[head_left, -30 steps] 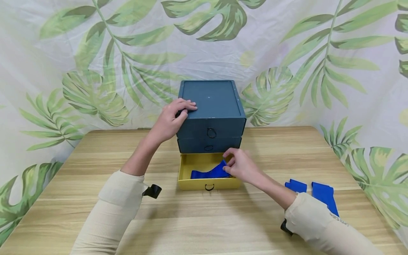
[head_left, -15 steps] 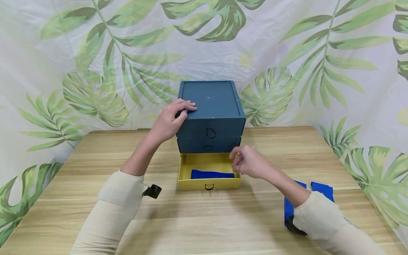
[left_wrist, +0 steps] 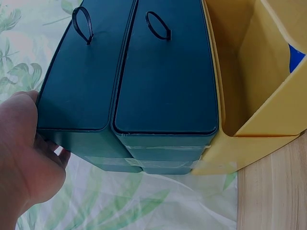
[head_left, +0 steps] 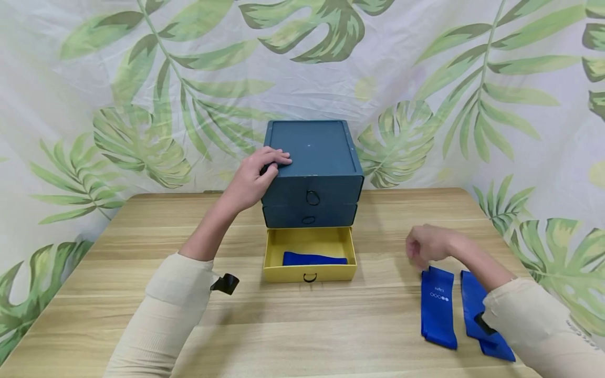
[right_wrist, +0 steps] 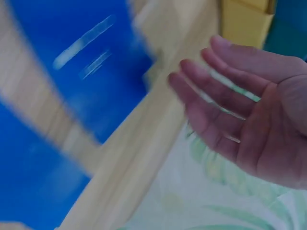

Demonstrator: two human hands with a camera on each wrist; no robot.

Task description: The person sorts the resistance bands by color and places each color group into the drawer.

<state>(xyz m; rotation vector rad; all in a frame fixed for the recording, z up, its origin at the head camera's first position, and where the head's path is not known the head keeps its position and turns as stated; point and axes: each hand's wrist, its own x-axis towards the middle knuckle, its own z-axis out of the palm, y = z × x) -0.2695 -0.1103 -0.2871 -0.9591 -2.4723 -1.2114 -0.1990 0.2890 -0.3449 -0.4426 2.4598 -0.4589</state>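
My left hand [head_left: 252,176] rests on the top left corner of a dark blue drawer unit [head_left: 312,147], also seen from its side in the left wrist view [left_wrist: 168,81]. Below the blue drawers, a yellow drawer [head_left: 309,273] is pulled out, with one folded blue resistance band [head_left: 314,259] in it. Holding nothing, my right hand [head_left: 432,244] hovers just beyond the far end of a flat blue resistance band [head_left: 437,310] printed "Light". In the right wrist view its fingers [right_wrist: 220,91] are loosely bent and spread.
Another folded blue resistance band [head_left: 472,304] lies at the right, partly under my right sleeve in the head view. Black ring pulls [head_left: 313,197] hang on the blue drawer fronts. A leaf-print cloth [head_left: 406,79] hangs behind the wooden table [head_left: 227,325].
My right hand has let go of the band in the yellow drawer, which now lies flat there. It has moved right to the bands on the table. My left hand stays put.
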